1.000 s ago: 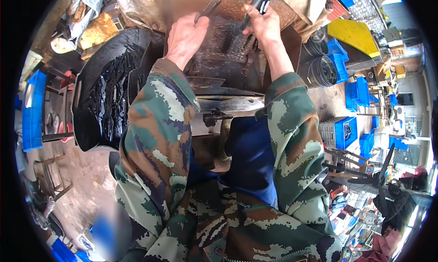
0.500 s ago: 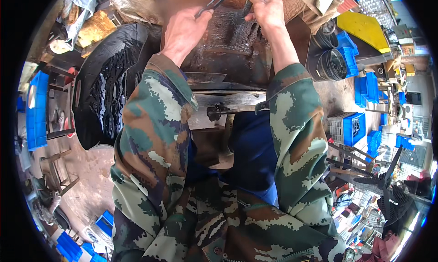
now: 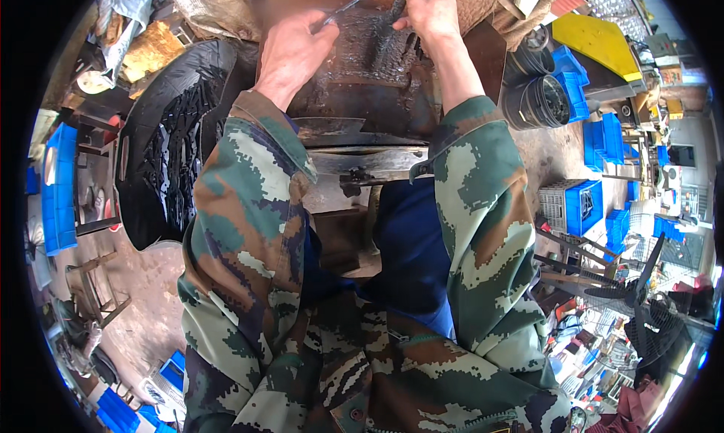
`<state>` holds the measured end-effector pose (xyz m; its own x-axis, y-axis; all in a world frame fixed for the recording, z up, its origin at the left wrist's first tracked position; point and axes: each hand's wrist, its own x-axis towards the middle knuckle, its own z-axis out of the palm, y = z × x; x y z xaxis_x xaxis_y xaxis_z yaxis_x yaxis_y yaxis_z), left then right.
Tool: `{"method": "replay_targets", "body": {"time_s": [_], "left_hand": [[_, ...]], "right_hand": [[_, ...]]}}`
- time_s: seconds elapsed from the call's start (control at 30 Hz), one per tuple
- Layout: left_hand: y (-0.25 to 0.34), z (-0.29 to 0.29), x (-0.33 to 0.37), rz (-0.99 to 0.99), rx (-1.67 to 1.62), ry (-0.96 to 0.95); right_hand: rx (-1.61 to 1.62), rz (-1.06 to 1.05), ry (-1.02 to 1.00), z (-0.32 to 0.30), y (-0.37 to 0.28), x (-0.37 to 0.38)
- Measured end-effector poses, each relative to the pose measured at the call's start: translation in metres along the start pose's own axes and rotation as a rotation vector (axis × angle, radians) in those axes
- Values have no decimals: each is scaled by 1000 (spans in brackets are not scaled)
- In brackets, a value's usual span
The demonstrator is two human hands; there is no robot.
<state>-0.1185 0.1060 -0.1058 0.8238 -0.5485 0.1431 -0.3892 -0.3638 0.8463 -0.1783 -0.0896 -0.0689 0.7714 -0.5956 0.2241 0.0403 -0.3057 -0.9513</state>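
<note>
Both hands are raised over a dark, wet-looking work surface (image 3: pixel 369 60) at the far middle. My left hand (image 3: pixel 294 52) is closed, pinching a thin dark metal piece (image 3: pixel 348 6) that points up and to the right. To its right, my right hand (image 3: pixel 431 9) is closed around a dark stick-like tool (image 3: pixel 398 8) with pale marks near its top. The upper end of that tool runs to the picture's edge, so its kind is unclear. A large black basin (image 3: pixel 143 169) with many glossy black slender pieces stands left of my left forearm.
Black buckets (image 3: pixel 544 101) and a blue crate (image 3: pixel 581 205) stand on the right. A yellow panel (image 3: pixel 596 45) lies beyond them. At the lower right is a black fan (image 3: pixel 641 297). Brown sacking (image 3: pixel 467 7) covers the far edge. A wooden stand (image 3: pixel 94 286) is at left.
My left hand has shifted a little left and turned the metal piece, whose two prongs now look like a single line. My right hand keeps its hold, slightly farther left in view.
</note>
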Motion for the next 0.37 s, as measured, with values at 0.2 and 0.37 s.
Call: {"method": "replay_targets", "body": {"time_s": [0.2, 0.37], "left_hand": [[-24, 8, 12, 141, 15, 8], [-26, 2, 15, 107, 7, 14]], "right_hand": [[-21, 36, 39, 2, -3, -5], [-55, 25, 49, 1, -24, -17]]}}
